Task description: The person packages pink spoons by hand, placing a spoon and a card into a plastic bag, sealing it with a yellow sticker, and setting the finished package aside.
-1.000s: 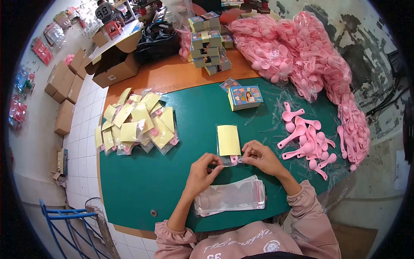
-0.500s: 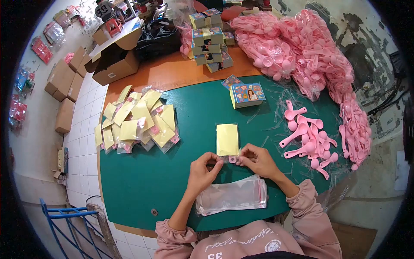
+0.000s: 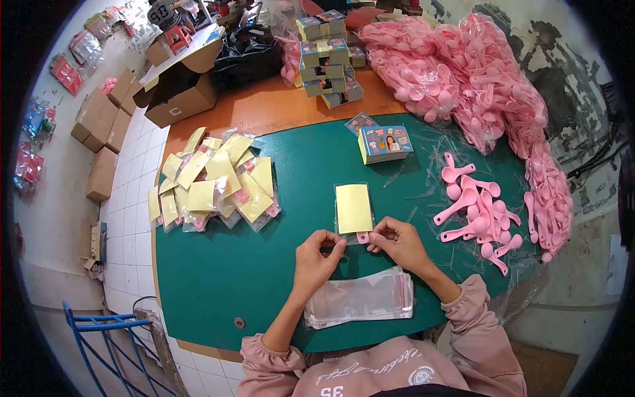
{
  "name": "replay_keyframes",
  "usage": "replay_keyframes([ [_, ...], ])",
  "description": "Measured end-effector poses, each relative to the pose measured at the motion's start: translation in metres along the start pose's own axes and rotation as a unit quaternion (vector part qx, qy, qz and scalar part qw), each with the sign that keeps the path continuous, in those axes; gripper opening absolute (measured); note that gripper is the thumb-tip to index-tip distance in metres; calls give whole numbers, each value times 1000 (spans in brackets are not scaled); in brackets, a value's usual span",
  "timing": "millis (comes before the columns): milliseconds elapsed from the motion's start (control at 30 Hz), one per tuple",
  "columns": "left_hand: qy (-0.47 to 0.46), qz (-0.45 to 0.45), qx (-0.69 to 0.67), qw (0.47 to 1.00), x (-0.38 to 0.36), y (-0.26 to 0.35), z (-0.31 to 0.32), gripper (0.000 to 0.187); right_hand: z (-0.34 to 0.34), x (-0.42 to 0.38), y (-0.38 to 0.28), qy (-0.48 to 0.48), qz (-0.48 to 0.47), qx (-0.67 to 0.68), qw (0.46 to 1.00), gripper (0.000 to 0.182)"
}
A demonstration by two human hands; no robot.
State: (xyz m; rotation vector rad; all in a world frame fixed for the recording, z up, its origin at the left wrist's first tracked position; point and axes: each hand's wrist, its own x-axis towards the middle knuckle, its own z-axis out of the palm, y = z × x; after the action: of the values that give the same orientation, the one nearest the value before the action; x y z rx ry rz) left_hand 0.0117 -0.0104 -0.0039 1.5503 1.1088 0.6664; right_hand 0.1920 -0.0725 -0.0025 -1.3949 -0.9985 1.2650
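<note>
Where the packet [image 3: 354,210] lies flat, both hands [image 3: 357,248] pinching its near edge.

Your left hand [image 3: 316,259] and right hand [image 3: 397,241] are closing in on the near end of the clear packet [image 3: 354,210], fingertips now pinching its open flap down flat where a second ago they were holding it apart. The packet, with its yellow card and pink spoon tip, is sliding slightly away from you on the green mat [image 3: 218,278] as your view drifts, nudging everything a little up and right.
</note>
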Motion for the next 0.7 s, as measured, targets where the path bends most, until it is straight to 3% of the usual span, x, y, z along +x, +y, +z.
replay_keyframes([
  [200, 1, -25, -29, 999, 0, 5, 2, 16, 3, 1, -1, 34, 9, 0, 999, 11],
  [267, 40, -4, -75, 996, -1, 10, 4, 14, 5, 0, -3, 47, 5, 13, 999, 14],
  [433, 12, -9, -40, 999, -2, 11, 3, 12, 7, -1, -3, 64, -14, 2, 998, 15],
  [567, -27, -46, -2, 999, -2, 14, -1, 26, 5, -3, -5, 50, -10, 17, 999, 18],
  [600, -32, -44, -3, 999, -1, 12, -3, 26, 2, -5, -9, 26, 5, -14, 1000, 19],
  [667, 3, 56, -17, 998, 1, 10, -10, 38, -10, -6, -23, 6, 17, -45, 999, 20],
  [700, 33, 58, -33, 997, 1, 20, -22, 39, -24, -6, -31, 54, -89, -211, 972, 21],
])
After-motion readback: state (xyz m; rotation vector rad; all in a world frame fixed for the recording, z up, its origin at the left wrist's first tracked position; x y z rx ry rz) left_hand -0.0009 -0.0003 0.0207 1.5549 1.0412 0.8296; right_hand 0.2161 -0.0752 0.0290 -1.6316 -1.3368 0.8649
